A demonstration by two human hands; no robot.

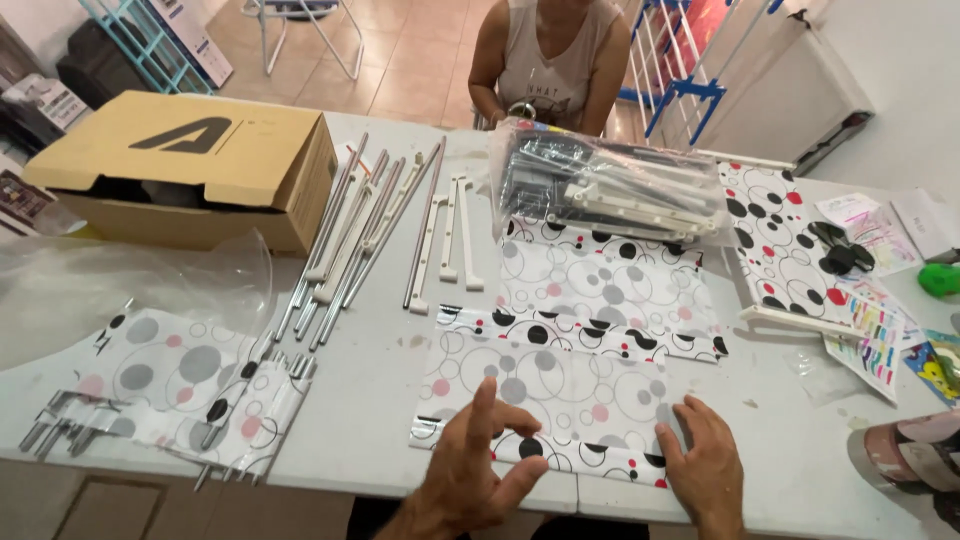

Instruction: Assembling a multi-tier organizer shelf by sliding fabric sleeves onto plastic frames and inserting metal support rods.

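Resting flat, the right hand [705, 465] lies palm-down on the right end of the nearest patterned fabric panel [560, 400], fingers spread, gripping nothing. Left hand [478, 470] hovers at the panel's near-left corner: thumb and fingers loosely parted, index raised, nothing held; contact w/ the fabric cannot be confirmed.

Panel posn: front-centre of the white table [380, 400], white w/ grey, black and pink circles, shiny film along its edges. Long axis runs left–right, i.e. across both hands. Most of the panel lies ahead of the fingertips, away from the body; near edge sits just under the hands. Right hand is the closer one, already on the fabric.

Adjacent items: second folded panel [600, 290] directly beyond, touching or overlapping the first. Metal rods [350, 235] and white plastic strips [450, 240] lie farther back-left, axes pointing away. Bagged hardware [610, 185] at rear, cardboard box [190, 170] at rear-left. Another person sits opposite.
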